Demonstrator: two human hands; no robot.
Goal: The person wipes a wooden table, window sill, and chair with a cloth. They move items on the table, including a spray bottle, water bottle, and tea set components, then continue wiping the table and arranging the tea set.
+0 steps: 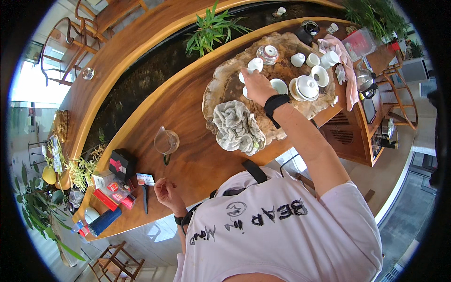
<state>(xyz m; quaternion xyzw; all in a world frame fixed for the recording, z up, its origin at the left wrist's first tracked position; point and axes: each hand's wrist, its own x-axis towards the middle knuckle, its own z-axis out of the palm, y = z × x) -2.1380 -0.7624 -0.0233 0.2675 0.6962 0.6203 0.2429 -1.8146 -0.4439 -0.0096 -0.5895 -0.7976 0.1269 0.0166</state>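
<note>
My right hand reaches over the burl-wood tea board, its fingers on a small white teacup. Another white cup is just beyond the fingertips, and one more is partly hidden beside the thumb. Under the wrist shows a white bowl-like cup. To its right stand a lidded white gaiwan and a white strainer. A crumpled grey cloth lies at the board's near left edge. My left hand, loosely curled and holding nothing visible, hovers by the table's front edge.
A glass pitcher stands on the wooden table. Left are a black box, a dark knife-like tool and a blue cylinder. Rightward are more cups, a pink cloth and a glass kettle.
</note>
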